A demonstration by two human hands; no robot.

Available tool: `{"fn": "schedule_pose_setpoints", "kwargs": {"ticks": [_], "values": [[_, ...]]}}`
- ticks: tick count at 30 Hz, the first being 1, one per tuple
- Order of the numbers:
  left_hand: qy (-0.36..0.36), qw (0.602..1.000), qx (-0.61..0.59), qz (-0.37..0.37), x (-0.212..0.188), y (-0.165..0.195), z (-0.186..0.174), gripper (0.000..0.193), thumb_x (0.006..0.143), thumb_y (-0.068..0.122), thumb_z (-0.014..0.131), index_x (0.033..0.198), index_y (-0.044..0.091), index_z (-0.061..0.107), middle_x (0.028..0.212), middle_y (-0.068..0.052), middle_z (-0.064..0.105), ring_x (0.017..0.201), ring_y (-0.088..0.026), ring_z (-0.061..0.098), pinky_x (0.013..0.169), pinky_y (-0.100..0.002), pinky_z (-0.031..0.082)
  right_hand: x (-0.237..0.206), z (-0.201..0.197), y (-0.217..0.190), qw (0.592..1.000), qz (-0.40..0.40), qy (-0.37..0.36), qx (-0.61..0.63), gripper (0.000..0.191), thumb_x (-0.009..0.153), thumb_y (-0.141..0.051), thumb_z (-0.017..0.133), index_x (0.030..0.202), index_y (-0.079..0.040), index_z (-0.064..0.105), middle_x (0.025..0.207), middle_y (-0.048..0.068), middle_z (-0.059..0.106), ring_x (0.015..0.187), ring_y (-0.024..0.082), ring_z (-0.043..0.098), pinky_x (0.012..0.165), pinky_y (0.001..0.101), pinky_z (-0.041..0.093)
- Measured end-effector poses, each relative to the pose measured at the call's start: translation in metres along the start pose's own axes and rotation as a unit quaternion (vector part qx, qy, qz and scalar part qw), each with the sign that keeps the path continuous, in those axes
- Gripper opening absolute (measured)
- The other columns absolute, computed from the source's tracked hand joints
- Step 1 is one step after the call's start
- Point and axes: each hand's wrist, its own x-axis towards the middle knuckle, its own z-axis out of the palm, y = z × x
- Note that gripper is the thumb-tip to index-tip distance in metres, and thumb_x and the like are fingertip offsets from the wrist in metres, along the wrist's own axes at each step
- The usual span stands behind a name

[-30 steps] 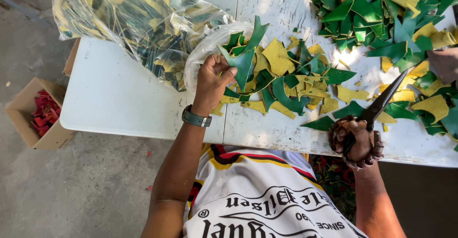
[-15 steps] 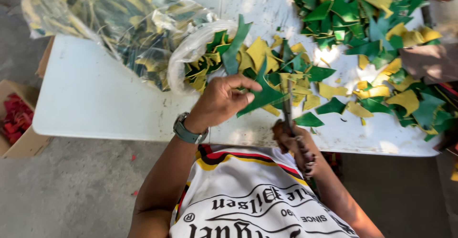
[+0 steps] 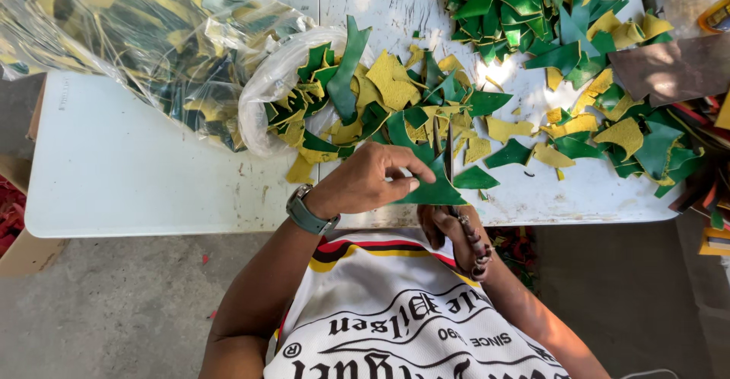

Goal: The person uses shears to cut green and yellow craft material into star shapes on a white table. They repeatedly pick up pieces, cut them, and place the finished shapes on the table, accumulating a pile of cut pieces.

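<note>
Two hands busy: left (image 3: 365, 181) pinches green scrap (image 3: 435, 189), right (image 3: 456, 234) grips scissors (image 3: 449, 158), blades pointing away.

Green and mustard-yellow scraps (image 3: 426, 98) cover the far half of the white tabletop (image 3: 137, 174), the yellow faces speckled and the green ones plain; a clear plastic bag (image 3: 160, 37) at the far left corner shows the same two colours through its film. A plain dark green piece (image 3: 435, 189) lies at the near edge beside dark-bladed scissors (image 3: 450, 158). A brown sheet (image 3: 669, 71) sits at the right edge; the wristwatch (image 3: 308, 215) is grey-green, the shirt (image 3: 411, 318) white with black lettering and red, yellow and black collar stripes.
</note>
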Motion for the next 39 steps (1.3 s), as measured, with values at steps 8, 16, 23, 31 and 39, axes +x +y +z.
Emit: {"fn": "schedule_pose_setpoints", "kwargs": {"ticks": [8, 16, 23, 31, 39], "values": [[0.225, 0.958, -0.164, 0.075, -0.005, -0.021, 0.011, 0.014, 0.095, 0.002, 0.079, 0.102, 0.001, 0.067, 0.098, 0.001, 0.064, 0.084, -0.002, 0.06, 0.069, -0.022, 0.057, 0.009, -0.007, 0.031, 0.986, -0.009, 0.043, 0.161, 0.035, 0.096, -0.026, 0.051, 0.069, -0.004, 0.049, 0.06, 0.008, 0.055, 0.039, 0.015, 0.047, 0.037, 0.0284, 0.036], [0.338, 0.928, -0.118, 0.105, -0.004, -0.032, -0.007, 0.035, 0.097, 0.001, 0.07, 0.132, 0.0, 0.066, 0.12, -0.003, 0.064, 0.096, -0.005, 0.066, 0.084, -0.023, 0.059, 0.029, -0.001, -0.001, 0.996, 0.07, 0.048, 0.027, 0.032, 0.093, -0.022, 0.064, 0.068, -0.001, 0.058, 0.057, 0.008, 0.056, 0.043, 0.015, 0.052, 0.042, 0.0284, 0.04], [0.336, 0.926, -0.118, 0.127, 0.012, -0.023, -0.017, 0.038, 0.098, 0.0, 0.07, 0.135, 0.001, 0.063, 0.137, -0.009, 0.066, 0.098, -0.007, 0.07, 0.086, -0.023, 0.064, 0.046, 0.017, -0.014, 0.996, -0.041, -0.033, 0.076, 0.037, 0.1, -0.034, 0.056, 0.084, -0.001, 0.058, 0.069, 0.004, 0.051, 0.056, 0.015, 0.049, 0.053, 0.0292, 0.038], [0.34, 0.922, -0.082, 0.165, 0.015, -0.005, -0.02, 0.043, 0.099, 0.0, 0.072, 0.14, 0.003, 0.06, 0.142, -0.008, 0.061, 0.128, -0.014, 0.063, 0.097, -0.027, 0.066, 0.063, 0.029, -0.027, 0.995, -0.03, 0.001, -0.09, 0.036, 0.096, -0.038, 0.054, 0.1, -0.003, 0.061, 0.074, 0.006, 0.057, 0.068, 0.017, 0.058, 0.066, 0.0311, 0.049], [0.356, 0.921, -0.056, 0.151, 0.013, -0.002, -0.017, 0.042, 0.099, -0.002, 0.072, 0.139, 0.003, 0.061, 0.142, -0.009, 0.061, 0.125, -0.014, 0.066, 0.094, -0.028, 0.063, 0.064, 0.031, -0.032, 0.989, -0.017, 0.024, -0.142, 0.041, 0.097, -0.045, 0.055, 0.099, -0.004, 0.063, 0.069, 0.006, 0.056, 0.063, 0.017, 0.06, 0.063, 0.0325, 0.05]]}}
